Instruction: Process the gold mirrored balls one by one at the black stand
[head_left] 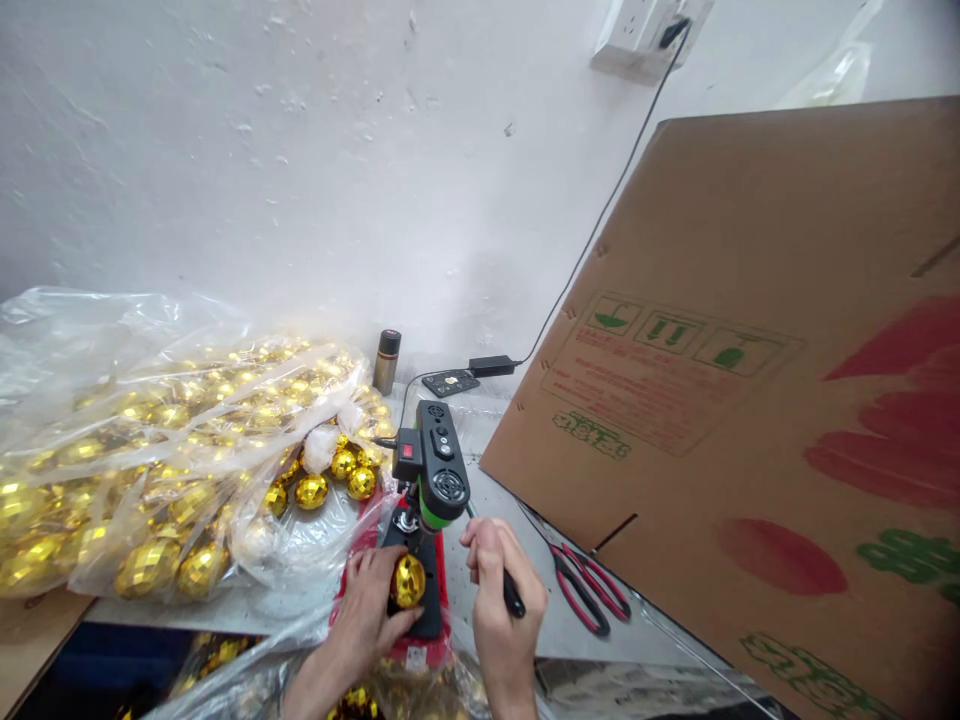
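Observation:
A small black and green drill press (442,465) stands on a black base inside a red tray (441,590). My left hand (369,605) holds a shiny gold faceted ball (409,581) between thumb and fingers, on the base below the machine's head. To the right of the machine, my right hand (504,590) is closed round a black-tipped lever handle (514,596) at the machine's side. More gold balls (310,491) spill from the mouth of a clear plastic bag (187,440) at the left.
Red-handled scissors (589,590) lie right of my right hand. A large cardboard box (720,400) fills the right side. Behind the machine are a dark can (386,362), a phone-like black object (450,383) and a power adapter (491,366), its cord running to a wall socket (649,35).

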